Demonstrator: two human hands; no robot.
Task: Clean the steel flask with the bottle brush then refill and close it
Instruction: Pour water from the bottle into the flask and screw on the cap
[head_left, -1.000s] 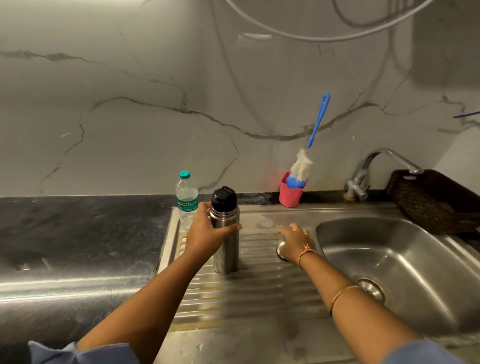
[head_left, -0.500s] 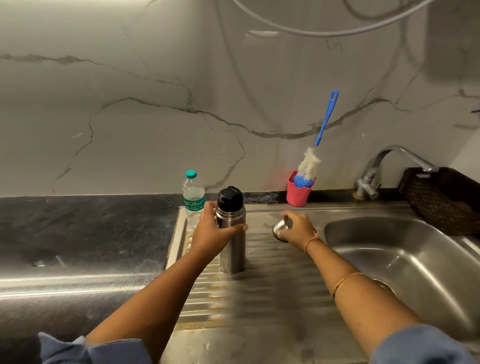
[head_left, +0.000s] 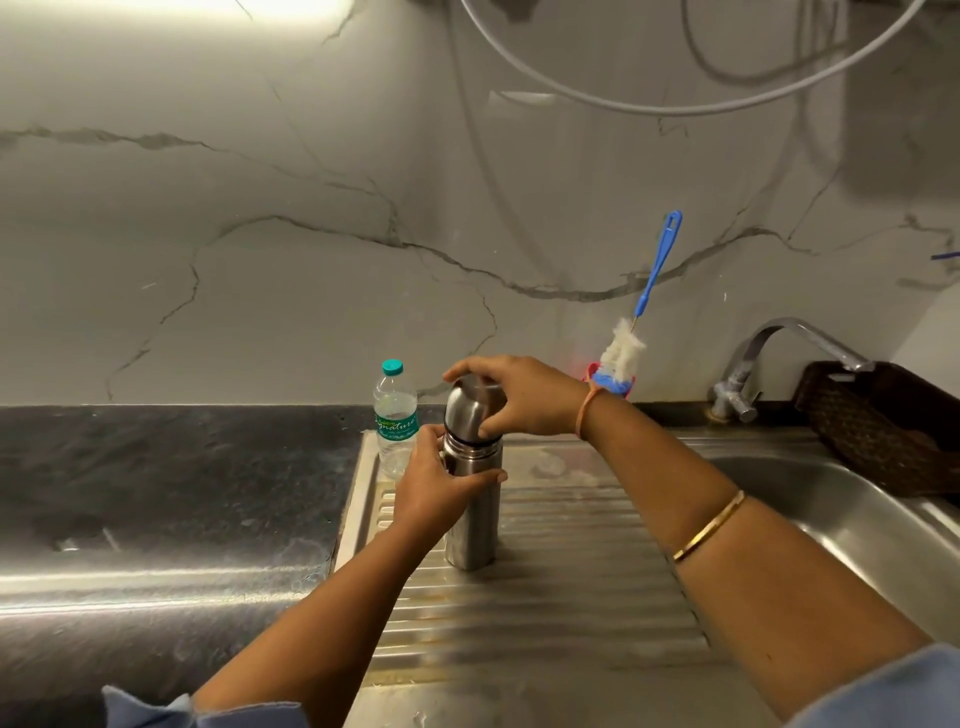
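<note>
On the ribbed steel drainboard (head_left: 571, 597) below a veined marble wall (head_left: 260, 208), the left hand (head_left: 436, 488) wraps the upright cylindrical steel flask (head_left: 474, 525); the right hand (head_left: 524, 397) clasps its domed steel cap (head_left: 470, 410).

A pale marble wall (head_left: 311, 208) with dark grey veins fills the upper view. Below the wall runs a dark stone surface (head_left: 156, 483), glossy with reflected light. Right of it sits a ribbed steel drainboard (head_left: 571, 597) and sink basin (head_left: 857, 525). A white cable (head_left: 675, 106) loops across the wall.
</note>
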